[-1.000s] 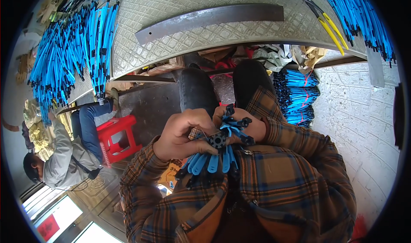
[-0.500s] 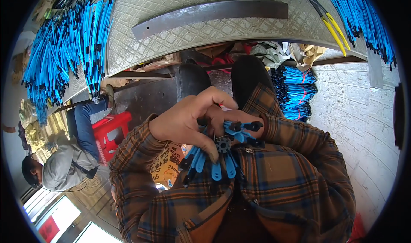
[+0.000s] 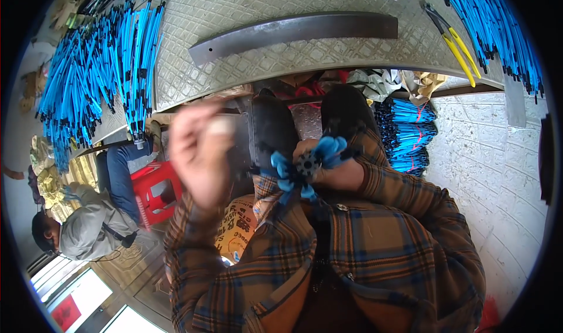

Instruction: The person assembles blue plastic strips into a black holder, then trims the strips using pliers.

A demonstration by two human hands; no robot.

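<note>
Blue-sleeved cables (image 3: 305, 166), gathered in a bundle with their black ends facing up, sit in the right hand (image 3: 334, 172), whose grip is clenched around them near the lap, keeping the ends level. Left hand (image 3: 199, 151) is raised beside it and blurred; I cannot tell its grip. Beyond the knees, the metal table (image 3: 246, 46) carries a dark curved bar (image 3: 293, 31), yellow-handled pliers (image 3: 451, 37) and spread blue cable stock (image 3: 99, 69).

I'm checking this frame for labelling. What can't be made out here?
- Left hand, head view: motion-blurred, so its grip cannot be told.
- Small black hub among the blue tubes: too small to identify.
- Right hand: fingers mostly hidden behind the tubes.
- Yellow-handled pliers: tips too small.
</note>
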